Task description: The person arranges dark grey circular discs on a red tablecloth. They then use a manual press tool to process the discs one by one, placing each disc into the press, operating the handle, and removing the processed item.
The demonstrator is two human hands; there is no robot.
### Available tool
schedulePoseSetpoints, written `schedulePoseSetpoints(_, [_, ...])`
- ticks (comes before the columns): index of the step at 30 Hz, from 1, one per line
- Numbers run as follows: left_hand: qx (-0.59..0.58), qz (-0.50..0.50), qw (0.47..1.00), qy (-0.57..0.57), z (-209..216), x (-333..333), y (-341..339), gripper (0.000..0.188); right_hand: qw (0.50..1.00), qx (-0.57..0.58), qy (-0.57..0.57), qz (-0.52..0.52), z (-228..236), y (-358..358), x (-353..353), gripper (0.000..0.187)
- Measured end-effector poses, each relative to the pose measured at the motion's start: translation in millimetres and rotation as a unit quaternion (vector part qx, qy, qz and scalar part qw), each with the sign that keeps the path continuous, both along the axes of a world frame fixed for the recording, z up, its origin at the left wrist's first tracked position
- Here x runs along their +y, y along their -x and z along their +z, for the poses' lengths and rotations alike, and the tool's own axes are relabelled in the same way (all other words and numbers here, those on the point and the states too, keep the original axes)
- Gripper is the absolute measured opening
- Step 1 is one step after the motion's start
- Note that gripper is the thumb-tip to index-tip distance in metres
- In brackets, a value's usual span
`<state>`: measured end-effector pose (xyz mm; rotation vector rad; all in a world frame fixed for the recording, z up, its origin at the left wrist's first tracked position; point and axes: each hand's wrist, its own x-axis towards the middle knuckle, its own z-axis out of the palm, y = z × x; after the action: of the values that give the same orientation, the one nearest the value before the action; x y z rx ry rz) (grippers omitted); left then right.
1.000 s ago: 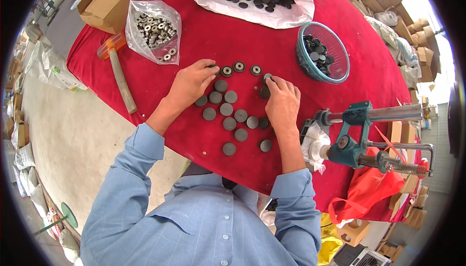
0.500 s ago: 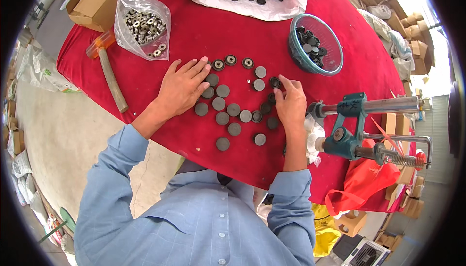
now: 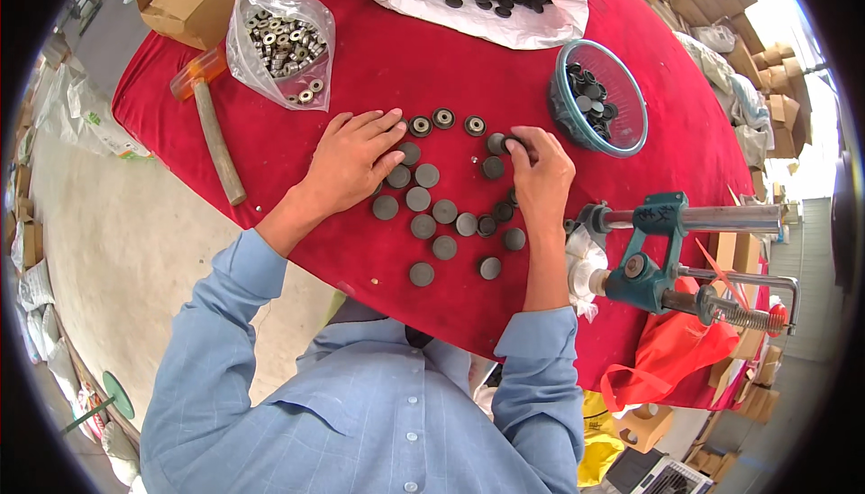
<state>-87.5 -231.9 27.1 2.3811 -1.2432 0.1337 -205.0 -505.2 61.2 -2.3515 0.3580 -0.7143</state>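
Note:
My left hand [image 3: 353, 163] lies flat with its fingers stretched out on the red cloth, at the left edge of a loose group of round black caps [image 3: 427, 175]. Between thumb and fingers, my right hand [image 3: 542, 170] pinches a black cap [image 3: 514, 145] at the group's right side, just beside another cap [image 3: 496, 143]. Three caps with metal bearings [image 3: 442, 118] seated in them sit in a row at the far side of the group. Some caps lie partly hidden under my right hand.
A clear bag of metal bearings [image 3: 286, 47] and a wooden-handled mallet [image 3: 219, 145] lie at left. White sack [image 3: 550, 33] of black caps at the far side; blue-green plastic basket [image 3: 641, 125] of caps at right. A green hand press [image 3: 651, 246] stands right of my right forearm.
The view has shifted slightly, moving the table things a little right and down. My right hand now has its fingers closed around a cap at the group's upper right; my left hand stays flat.

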Motion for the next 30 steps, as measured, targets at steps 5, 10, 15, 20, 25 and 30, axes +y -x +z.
schedulePoseSetpoints(5, [0.012, 0.000, 1.000, 0.022, -4, -1, 2, 0.045, 0.998, -0.025, 0.059, 0.009, -7, -35, 10, 0.013])
schedulePoseSetpoints(10, [0.008, 0.004, 0.999, 0.034, -6, 0, 4, 0.044, 0.985, 0.007, 0.172, 0.017, -25, -43, 21, 0.015])
schedulePoseSetpoints(15, [0.003, 0.002, 0.999, 0.041, -7, 1, 4, 0.045, 0.975, 0.009, 0.218, 0.036, -38, -35, 24, 0.014])
schedulePoseSetpoints(20, [-0.013, 0.005, 0.999, 0.044, -11, 2, 4, 0.045, 0.958, 0.022, 0.283, 0.027, -46, -22, 30, 0.027])
schedulePoseSetpoints(25, [-0.010, 0.009, 0.999, 0.047, -12, 1, 3, 0.045, 0.947, 0.060, 0.315, 0.004, -50, -13, 41, 0.038])
schedulePoseSetpoints(30, [-0.008, 0.004, 0.998, 0.061, -13, -1, 3, 0.045, 0.975, 0.039, 0.218, 0.020, -23, -11, 22, 0.039])
